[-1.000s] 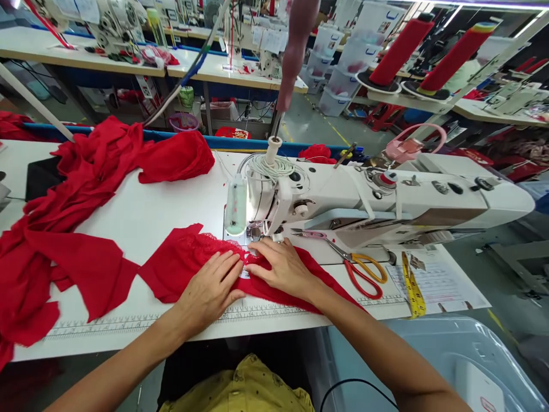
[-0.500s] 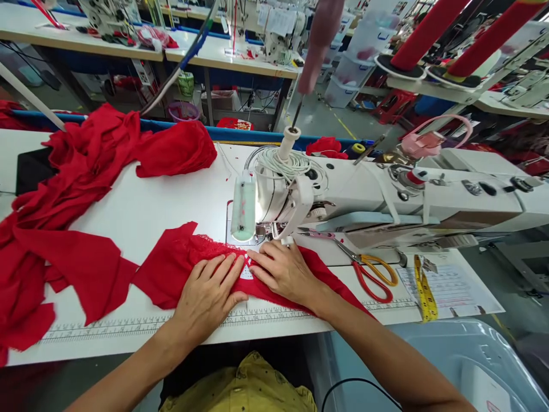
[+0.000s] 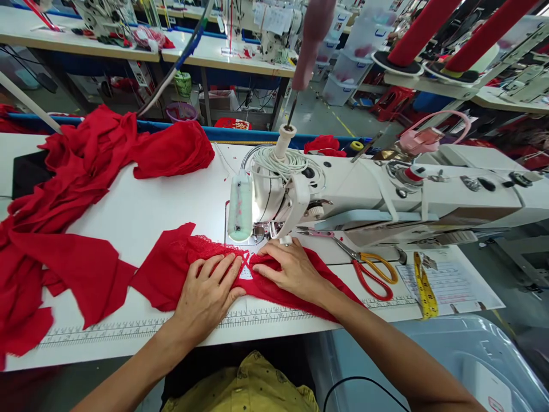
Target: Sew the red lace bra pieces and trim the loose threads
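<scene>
A red lace-edged fabric piece (image 3: 167, 269) lies in front of the sewing machine's needle area (image 3: 268, 230). My left hand (image 3: 210, 289) rests flat on its middle, the fingers stretched toward the lace edge. My right hand (image 3: 291, 269) lies on the fabric just right of the needle area, thumb and index finger apart with red cloth showing between them. A ring-like white piece (image 3: 285, 241) sits on one of its fingers. Between the hands, red strips cross over a small white dotted patch (image 3: 246, 273). The cloth under my palms is hidden.
Scissors (image 3: 373, 274) with orange and red handles lie right of my right hand, near a yellow tape measure (image 3: 425, 289) and a written sheet (image 3: 454, 283). Heaped red cloth (image 3: 81, 160) covers the table's left side. A blue plastic bin (image 3: 429, 349) stands below the front edge.
My right hand's fingers have shifted slightly and drawn closer together, uncovering more of the crossed strips. My left hand stays nearly in place. The view has moved a little.
</scene>
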`<state>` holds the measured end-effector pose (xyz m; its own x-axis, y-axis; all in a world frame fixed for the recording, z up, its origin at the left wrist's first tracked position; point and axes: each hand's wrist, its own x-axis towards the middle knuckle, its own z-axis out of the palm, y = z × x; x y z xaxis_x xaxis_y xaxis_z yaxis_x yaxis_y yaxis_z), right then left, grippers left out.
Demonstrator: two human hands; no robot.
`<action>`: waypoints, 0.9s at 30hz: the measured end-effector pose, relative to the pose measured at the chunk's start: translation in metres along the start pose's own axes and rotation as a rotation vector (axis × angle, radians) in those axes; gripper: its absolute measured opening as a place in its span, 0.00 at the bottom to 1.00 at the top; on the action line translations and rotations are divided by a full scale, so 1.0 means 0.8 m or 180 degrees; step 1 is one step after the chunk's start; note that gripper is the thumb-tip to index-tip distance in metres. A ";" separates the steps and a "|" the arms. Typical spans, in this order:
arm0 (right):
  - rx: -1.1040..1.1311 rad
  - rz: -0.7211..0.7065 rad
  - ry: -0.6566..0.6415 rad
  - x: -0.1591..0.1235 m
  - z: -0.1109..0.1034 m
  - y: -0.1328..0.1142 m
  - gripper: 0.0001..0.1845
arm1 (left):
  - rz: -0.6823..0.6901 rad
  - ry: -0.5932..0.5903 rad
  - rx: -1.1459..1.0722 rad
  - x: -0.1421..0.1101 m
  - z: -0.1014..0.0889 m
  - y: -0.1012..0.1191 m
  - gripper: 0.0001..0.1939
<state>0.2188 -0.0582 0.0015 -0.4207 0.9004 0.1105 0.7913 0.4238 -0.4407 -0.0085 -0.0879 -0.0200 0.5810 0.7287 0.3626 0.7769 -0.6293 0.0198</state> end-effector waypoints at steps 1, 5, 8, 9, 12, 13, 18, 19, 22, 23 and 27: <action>0.0065 -0.0003 -0.0036 0.001 -0.001 -0.001 0.09 | -0.0003 0.0005 -0.0003 0.000 0.000 0.000 0.23; 0.0204 -0.0050 0.0019 0.007 -0.003 -0.007 0.09 | 0.0009 0.0053 -0.0002 0.000 0.000 0.000 0.22; 0.0186 -0.0246 0.0097 0.011 0.000 -0.008 0.09 | 0.0007 0.0053 -0.0004 -0.001 0.000 0.000 0.22; 0.0133 -0.0370 0.0087 0.011 0.001 -0.008 0.11 | 0.0005 0.0045 0.0000 -0.001 0.000 0.000 0.22; -0.0135 -0.0694 0.0016 0.012 0.005 -0.005 0.13 | -0.0008 0.0031 0.0014 -0.001 0.001 0.000 0.23; -0.0225 -0.0736 0.0000 0.012 0.006 -0.004 0.12 | -0.0017 0.0030 0.0013 -0.001 0.001 0.000 0.23; -0.0414 -0.0702 -0.0092 0.011 0.006 -0.002 0.10 | -0.0035 0.0029 -0.0005 -0.001 0.001 0.001 0.22; -0.0426 -0.0689 -0.0116 0.011 0.005 -0.003 0.10 | -0.0036 0.0025 0.0000 -0.001 0.001 0.001 0.22; -0.0470 -0.0658 -0.0177 0.012 0.003 -0.003 0.11 | -0.0060 -0.0016 0.0009 -0.002 0.001 0.001 0.22; -0.0475 -0.0657 -0.0186 0.012 0.002 -0.003 0.11 | -0.0074 -0.0027 0.0006 -0.002 0.002 0.001 0.22; -0.0477 -0.0685 -0.0168 0.012 -0.001 -0.003 0.13 | -0.0082 -0.0022 -0.0014 -0.002 0.002 0.001 0.22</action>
<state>0.2129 -0.0505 0.0045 -0.6057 0.7834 0.1391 0.7364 0.6182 -0.2749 -0.0083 -0.0892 -0.0219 0.5624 0.7465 0.3556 0.7906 -0.6114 0.0332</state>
